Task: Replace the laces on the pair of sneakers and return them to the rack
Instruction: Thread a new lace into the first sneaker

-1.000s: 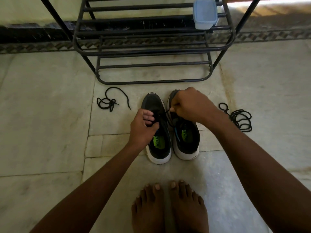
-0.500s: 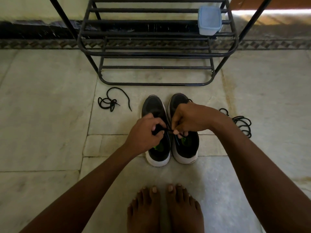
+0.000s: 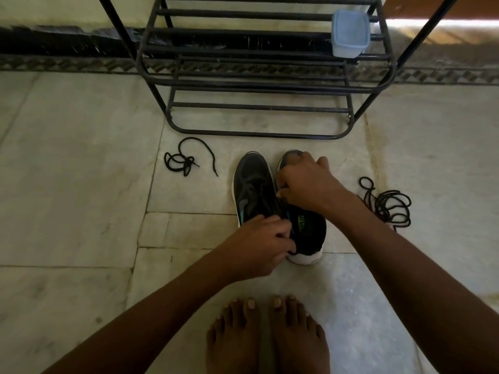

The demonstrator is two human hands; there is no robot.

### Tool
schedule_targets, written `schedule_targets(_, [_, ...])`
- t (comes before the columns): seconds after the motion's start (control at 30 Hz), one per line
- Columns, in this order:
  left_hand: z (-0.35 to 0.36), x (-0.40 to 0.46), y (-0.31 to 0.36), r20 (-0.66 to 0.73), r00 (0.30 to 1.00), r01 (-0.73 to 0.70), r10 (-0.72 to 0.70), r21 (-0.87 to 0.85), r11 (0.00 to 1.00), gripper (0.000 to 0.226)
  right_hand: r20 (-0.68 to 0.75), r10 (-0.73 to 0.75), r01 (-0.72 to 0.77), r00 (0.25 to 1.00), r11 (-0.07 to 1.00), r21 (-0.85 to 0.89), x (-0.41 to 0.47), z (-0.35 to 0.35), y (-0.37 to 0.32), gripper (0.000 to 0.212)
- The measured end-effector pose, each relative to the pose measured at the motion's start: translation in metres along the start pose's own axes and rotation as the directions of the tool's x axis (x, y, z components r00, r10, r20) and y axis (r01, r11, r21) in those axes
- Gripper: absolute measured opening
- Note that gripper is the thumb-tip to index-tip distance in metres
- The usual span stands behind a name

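Two black sneakers with white soles stand side by side on the floor, toes toward the rack: the left sneaker (image 3: 252, 184) and the right sneaker (image 3: 309, 230). My left hand (image 3: 259, 245) covers the heel of the left sneaker, fingers curled and pinching a black lace end. My right hand (image 3: 306, 182) lies over the front of the right sneaker, its fingers curled on the lace by the eyelets. A loose black lace (image 3: 183, 159) lies on the floor to the left, and a longer coiled black lace (image 3: 388, 205) to the right.
A black metal shoe rack (image 3: 253, 85) stands just behind the sneakers, with a pale blue lidded plastic box (image 3: 349, 32) on a shelf at its right. My bare feet (image 3: 267, 336) stand on the pale stone floor in front of the sneakers.
My left hand has drawn back from the tongue toward the left sneaker's heel. My right hand has moved forward, toward the toe of the right sneaker. The lace between them has been pulled.
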State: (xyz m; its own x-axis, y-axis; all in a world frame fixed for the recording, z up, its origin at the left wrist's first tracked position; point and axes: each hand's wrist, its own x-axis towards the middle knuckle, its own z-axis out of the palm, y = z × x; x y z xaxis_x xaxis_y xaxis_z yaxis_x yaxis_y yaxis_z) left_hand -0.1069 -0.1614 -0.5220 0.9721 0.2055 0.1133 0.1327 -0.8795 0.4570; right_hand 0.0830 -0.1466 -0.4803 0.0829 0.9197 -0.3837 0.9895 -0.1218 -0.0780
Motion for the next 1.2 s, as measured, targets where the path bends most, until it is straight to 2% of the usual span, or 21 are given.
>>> schedule_targets(0.07, [0.002,-0.002,0.003,0.033,0.999,-0.009,0.009,0.012,1.000,0.014,0.036,-0.061,0.059,0.998,0.997,0.052,0.004,0.007,-0.003,0.028])
schedule_targets(0.17, [0.004,-0.004,0.002,0.057,0.998,-0.006,0.004,0.030,1.000,0.016,0.078,-0.129,0.109,0.989,0.969,0.222,0.006,0.018,-0.003,0.028])
schedule_targets(0.3, [0.005,-0.007,0.000,0.071,0.997,0.033,-0.034,0.017,0.999,0.020,0.042,-0.124,0.104,0.991,0.939,0.329,0.004,0.024,-0.001,0.039])
schedule_targets(0.47, [0.006,-0.007,0.001,0.068,0.997,0.043,-0.044,0.020,0.999,0.020,0.003,-0.174,0.151,0.985,0.861,0.485,0.001,0.022,0.007,0.038])
schedule_targets(0.53, [0.006,-0.008,0.000,0.032,0.998,0.052,-0.051,-0.044,0.998,0.021,-0.037,-0.177,0.166,0.984,0.801,0.575,-0.001,0.015,0.011,0.036])
schedule_targets(0.6, [0.004,-0.010,-0.002,-0.020,0.997,0.076,-0.081,-0.187,0.979,0.023,-0.071,-0.165,0.170,0.984,0.727,0.665,-0.004,0.006,0.015,0.032])
schedule_targets(0.7, [-0.003,-0.016,-0.005,-0.097,0.977,0.136,-0.190,-0.404,0.905,0.024,-0.080,-0.194,0.186,0.978,0.630,0.754,-0.010,-0.008,0.022,0.022])
schedule_targets(0.8, [-0.011,-0.016,-0.009,-0.249,0.899,0.191,-0.359,-0.516,0.835,0.021,-0.116,-0.217,0.226,0.969,0.600,0.767,-0.016,-0.021,0.025,0.017])
schedule_targets(0.9, [-0.018,-0.007,-0.015,-0.406,0.771,0.258,-0.491,-0.505,0.824,0.018,-0.198,-0.205,0.284,0.958,0.612,0.739,-0.022,-0.032,0.026,0.012])
schedule_targets(0.97, [-0.023,0.001,-0.020,-0.463,0.689,0.339,-0.558,-0.474,0.812,0.025,-0.251,-0.196,0.319,0.948,0.597,0.736,-0.025,-0.037,0.025,0.008])
schedule_targets(1.03, [-0.028,0.009,-0.026,-0.440,0.636,0.433,-0.634,-0.476,0.765,0.045,-0.293,-0.194,0.350,0.936,0.579,0.736,-0.027,-0.043,0.023,0.005])
schedule_targets(1.1, [-0.036,0.019,-0.031,-0.303,0.689,0.433,-0.658,-0.555,0.710,0.061,-0.326,-0.200,0.381,0.924,0.550,0.743,-0.027,-0.047,0.021,0.004])
schedule_targets(1.17, [-0.042,0.027,-0.036,-0.186,0.740,0.387,-0.646,-0.668,0.636,0.054,-0.337,-0.217,0.400,0.916,0.522,0.753,-0.027,-0.048,0.021,0.005])
schedule_targets(1.2, [-0.042,0.031,-0.040,-0.181,0.732,0.381,-0.657,-0.691,0.615,0.044,-0.325,-0.220,0.393,0.920,0.523,0.757,-0.026,-0.047,0.023,0.006])
